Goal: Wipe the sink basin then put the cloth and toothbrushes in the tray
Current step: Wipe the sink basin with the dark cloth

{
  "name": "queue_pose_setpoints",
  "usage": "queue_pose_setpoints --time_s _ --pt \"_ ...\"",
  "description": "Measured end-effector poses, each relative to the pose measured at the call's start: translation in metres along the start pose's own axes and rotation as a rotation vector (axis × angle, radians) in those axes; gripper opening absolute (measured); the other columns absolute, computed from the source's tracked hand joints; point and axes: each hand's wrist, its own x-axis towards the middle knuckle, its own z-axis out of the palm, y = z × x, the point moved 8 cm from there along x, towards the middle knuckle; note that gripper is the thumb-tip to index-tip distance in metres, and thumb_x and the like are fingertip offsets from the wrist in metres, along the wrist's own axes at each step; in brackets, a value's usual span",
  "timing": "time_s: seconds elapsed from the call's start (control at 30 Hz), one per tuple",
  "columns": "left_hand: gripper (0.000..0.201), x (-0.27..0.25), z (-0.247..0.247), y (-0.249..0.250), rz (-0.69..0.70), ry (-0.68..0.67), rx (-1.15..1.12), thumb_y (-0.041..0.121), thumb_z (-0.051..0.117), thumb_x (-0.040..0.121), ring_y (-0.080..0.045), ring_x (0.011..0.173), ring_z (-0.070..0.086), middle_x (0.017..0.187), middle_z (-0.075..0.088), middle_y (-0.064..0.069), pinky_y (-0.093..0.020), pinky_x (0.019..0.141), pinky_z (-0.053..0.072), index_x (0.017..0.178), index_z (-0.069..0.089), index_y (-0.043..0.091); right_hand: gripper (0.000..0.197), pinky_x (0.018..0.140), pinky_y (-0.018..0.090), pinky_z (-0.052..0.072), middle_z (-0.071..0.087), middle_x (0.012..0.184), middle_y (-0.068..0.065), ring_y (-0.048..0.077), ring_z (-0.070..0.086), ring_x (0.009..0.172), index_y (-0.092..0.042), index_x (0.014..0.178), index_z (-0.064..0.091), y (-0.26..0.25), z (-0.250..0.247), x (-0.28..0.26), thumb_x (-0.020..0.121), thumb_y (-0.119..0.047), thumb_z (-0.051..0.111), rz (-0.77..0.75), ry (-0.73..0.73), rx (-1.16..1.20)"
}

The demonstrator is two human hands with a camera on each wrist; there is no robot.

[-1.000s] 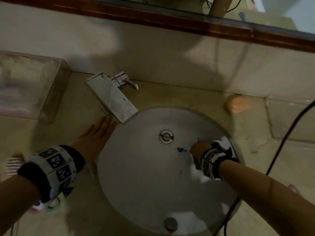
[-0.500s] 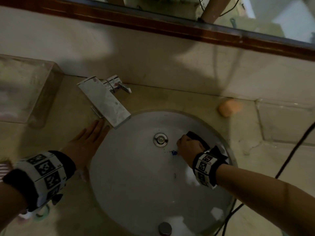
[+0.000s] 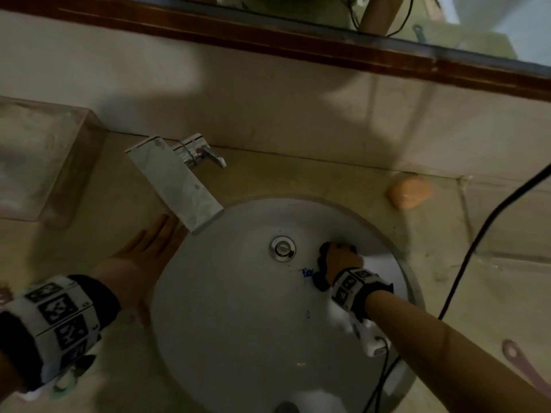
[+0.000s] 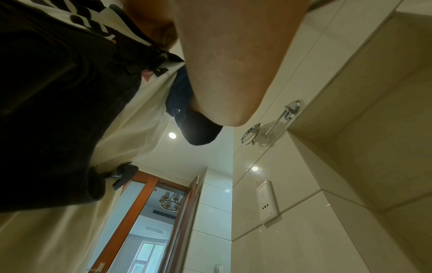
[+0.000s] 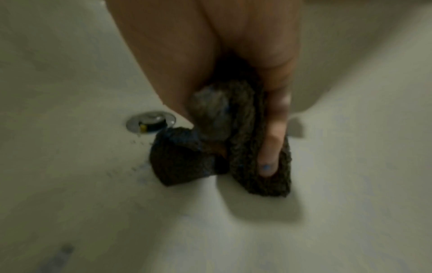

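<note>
My right hand [image 3: 338,257] grips a dark bunched cloth [image 5: 224,140] and presses it onto the white sink basin [image 3: 238,323], just right of the chrome drain [image 3: 281,248]. Part of the cloth [image 3: 320,281] shows under my wrist. A small blue smear [image 3: 307,272] lies on the basin left of the hand. My left hand [image 3: 143,257] rests flat, fingers straight, on the counter by the basin's left rim. A clear tray [image 3: 44,162] stands at the far left. A pink toothbrush handle [image 3: 518,362] lies at the lower right; a greenish one [image 3: 64,383] peeks below my left wrist.
A flat chrome faucet [image 3: 176,186] juts over the basin's upper left edge. An orange soap bar [image 3: 410,192] sits at the back right of the counter [image 3: 447,234]. A black cable [image 3: 477,242] runs across the right side. The tiled wall and mirror frame stand behind.
My right hand with the cloth has swept from the basin's right side toward the drain and slightly back up. The left hand has stayed flat on the counter.
</note>
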Motion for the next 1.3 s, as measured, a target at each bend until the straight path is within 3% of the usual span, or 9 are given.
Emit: queue_pose_setpoints --time_s 0.2,0.33,0.47,0.6,0.7,0.87,1.07,1.2,1.3 --pt "0.120 0.001 0.000 -0.001 -0.010 0.058 -0.033 0.060 0.060 0.079 -0.017 0.127 -0.034 0.144 -0.041 -0.007 -0.038 0.122 -0.004 0.108 -0.049 0.016 0.063 0.108 0.038 0.037 0.039 0.144 0.017 0.032 0.042 0.131 -0.006 0.144 0.026 -0.024 -0.024 -0.011 0.092 -0.026 0.055 -0.139 -0.047 0.366" --pt "0.133 0.001 -0.001 -0.001 0.004 0.081 -0.057 0.065 0.065 0.071 -0.023 0.138 -0.032 0.134 -0.045 -0.002 -0.039 0.122 -0.004 0.109 -0.051 0.013 0.036 0.099 0.035 0.045 0.055 0.129 0.013 0.028 0.055 0.117 -0.005 0.127 0.050 -0.003 -0.051 -0.016 0.094 -0.018 0.053 -0.066 0.114 0.180" --pt "0.138 -0.001 -0.003 -0.001 0.009 0.098 -0.086 0.061 0.065 0.075 -0.025 0.141 -0.031 0.137 -0.046 -0.004 -0.039 0.121 -0.004 0.099 -0.062 0.012 0.046 0.110 0.047 0.036 0.038 0.147 0.015 0.034 0.042 0.131 -0.006 0.138 0.040 0.010 -0.022 -0.036 0.097 -0.026 0.044 -0.002 -0.052 -0.081" --pt "0.148 -0.007 -0.005 0.002 0.034 0.044 -0.112 0.062 0.077 0.056 -0.022 0.135 -0.036 0.127 -0.049 -0.003 -0.040 0.121 -0.006 0.112 -0.050 0.010 0.042 0.094 0.045 0.049 0.050 0.128 0.020 0.031 0.055 0.108 -0.001 0.125 0.047 -0.001 0.014 -0.070 0.098 -0.031 0.041 -0.157 -0.180 -0.104" --pt "0.148 -0.009 -0.005 0.002 0.041 0.025 -0.116 0.063 0.077 0.055 -0.017 0.124 -0.038 0.126 -0.049 -0.004 -0.040 0.121 -0.008 0.112 -0.048 0.008 0.039 0.089 0.045 0.045 0.045 0.133 0.025 0.034 0.050 0.117 0.004 0.135 0.040 -0.015 0.028 -0.085 0.102 -0.016 0.032 -0.156 -0.190 0.060" --pt "0.148 -0.009 -0.006 0.002 0.047 0.015 -0.106 0.064 0.076 0.054 -0.017 0.124 -0.037 0.126 -0.048 -0.005 -0.040 0.120 -0.009 0.108 -0.049 0.006 0.040 0.112 0.038 0.034 0.043 0.143 0.019 0.032 0.043 0.130 -0.002 0.138 0.041 -0.041 0.035 -0.062 0.101 -0.016 0.036 -0.084 -0.223 0.444" --pt "0.145 -0.004 -0.004 0.001 0.038 0.050 -0.068 0.069 0.072 0.055 -0.015 0.124 -0.035 0.137 -0.044 -0.005 -0.039 0.121 -0.007 0.113 -0.047 0.009 0.038 0.102 0.031 0.041 0.054 0.134 0.016 0.028 0.051 0.126 -0.001 0.128 0.053 -0.055 0.015 -0.011 0.095 -0.017 0.047 0.090 -0.138 0.839" --pt "0.144 -0.002 -0.002 0.001 0.024 0.034 -0.055 0.067 0.072 0.058 -0.018 0.123 -0.037 0.126 -0.047 -0.005 -0.041 0.121 -0.007 0.100 -0.053 0.010 0.032 0.095 0.030 0.044 0.058 0.129 0.015 0.030 0.056 0.118 -0.005 0.123 0.053 -0.052 -0.007 0.006 0.096 -0.020 0.047 0.067 0.058 0.772" --pt "0.142 -0.006 -0.006 0.003 0.030 0.032 -0.069 0.064 0.073 0.059 -0.018 0.123 -0.037 0.126 -0.047 -0.005 -0.041 0.121 -0.007 0.103 -0.051 0.009 0.039 0.100 0.030 0.042 0.054 0.133 0.016 0.030 0.053 0.122 -0.004 0.127 0.051 -0.040 -0.011 -0.002 0.097 -0.028 0.045 -0.022 -0.050 0.562"
